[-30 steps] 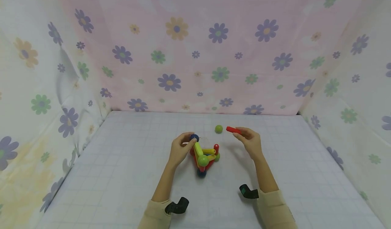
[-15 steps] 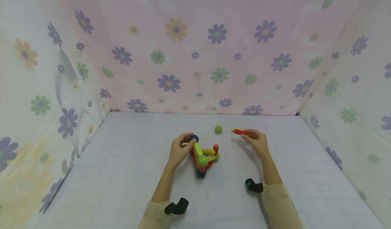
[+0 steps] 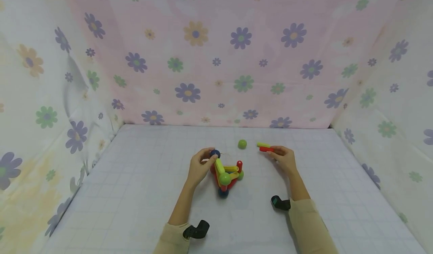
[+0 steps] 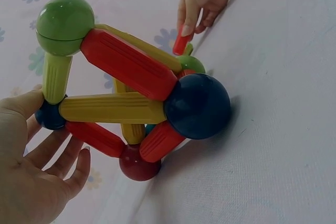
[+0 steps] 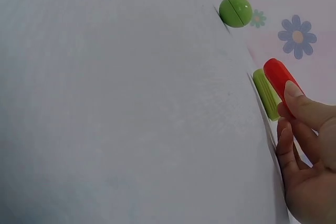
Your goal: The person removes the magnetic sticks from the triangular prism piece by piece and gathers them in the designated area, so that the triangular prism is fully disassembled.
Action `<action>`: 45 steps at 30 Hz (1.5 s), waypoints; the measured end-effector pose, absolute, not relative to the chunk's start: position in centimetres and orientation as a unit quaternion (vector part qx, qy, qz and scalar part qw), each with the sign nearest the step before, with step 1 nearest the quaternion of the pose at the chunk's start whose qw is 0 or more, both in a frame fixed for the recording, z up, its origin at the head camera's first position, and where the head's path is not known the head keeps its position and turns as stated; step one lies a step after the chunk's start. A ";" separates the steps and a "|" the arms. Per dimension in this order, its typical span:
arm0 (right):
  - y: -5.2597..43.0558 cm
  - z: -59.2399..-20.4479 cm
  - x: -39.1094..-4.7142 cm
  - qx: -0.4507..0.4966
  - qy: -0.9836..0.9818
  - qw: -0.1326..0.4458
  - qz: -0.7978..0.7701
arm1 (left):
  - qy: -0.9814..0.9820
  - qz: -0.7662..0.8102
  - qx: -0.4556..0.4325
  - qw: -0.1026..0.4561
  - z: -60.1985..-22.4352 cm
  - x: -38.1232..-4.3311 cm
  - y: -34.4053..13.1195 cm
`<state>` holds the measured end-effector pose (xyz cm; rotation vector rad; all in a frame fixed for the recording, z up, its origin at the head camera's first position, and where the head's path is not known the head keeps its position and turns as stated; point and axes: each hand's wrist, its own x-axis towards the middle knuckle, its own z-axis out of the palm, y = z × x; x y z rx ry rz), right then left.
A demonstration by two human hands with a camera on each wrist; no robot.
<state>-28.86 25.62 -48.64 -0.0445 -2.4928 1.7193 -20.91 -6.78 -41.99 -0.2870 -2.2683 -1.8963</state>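
Observation:
In the head view, a toy frame of coloured rods and balls (image 3: 219, 166) stands at the middle of the table. My left hand (image 3: 197, 165) holds its small dark blue ball (image 3: 215, 154) between thumb and fingers at the upper left corner. Around that ball, a yellow-green rod (image 4: 56, 77), a yellow rod (image 4: 110, 108) and a red one (image 4: 97, 139) meet, as the left wrist view shows. My right hand (image 3: 285, 159) pinches a loose red rod (image 5: 278, 76). Right behind it, a loose yellow-green rod (image 5: 266, 94) lies on the table.
A loose green ball (image 3: 242, 144) lies behind the frame, left of the loose rods. Flowered cloth (image 3: 216, 73) walls off the back and both sides of the white table (image 3: 135, 193). Black devices (image 3: 197, 229) sit at both cuffs.
My right hand has moved to the right and slightly nearer with the red rod. Beside it the yellow-green rod has come into view. The left hand and the frame have stayed in place.

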 end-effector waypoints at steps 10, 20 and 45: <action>26.0 -49.7 -29.9 -0.013 -0.851 0.062 0.522 | -0.762 -0.633 -0.103 0.090 -41.5 -20.6 -6.7; 25.8 -49.6 -30.3 -0.032 -0.868 0.060 0.491 | -0.762 -0.633 -0.102 0.090 -41.5 -20.6 -6.7; 24.8 -49.7 -30.8 -0.072 -0.865 0.113 0.484 | -0.757 -0.637 -0.109 0.096 -41.6 -20.6 -6.7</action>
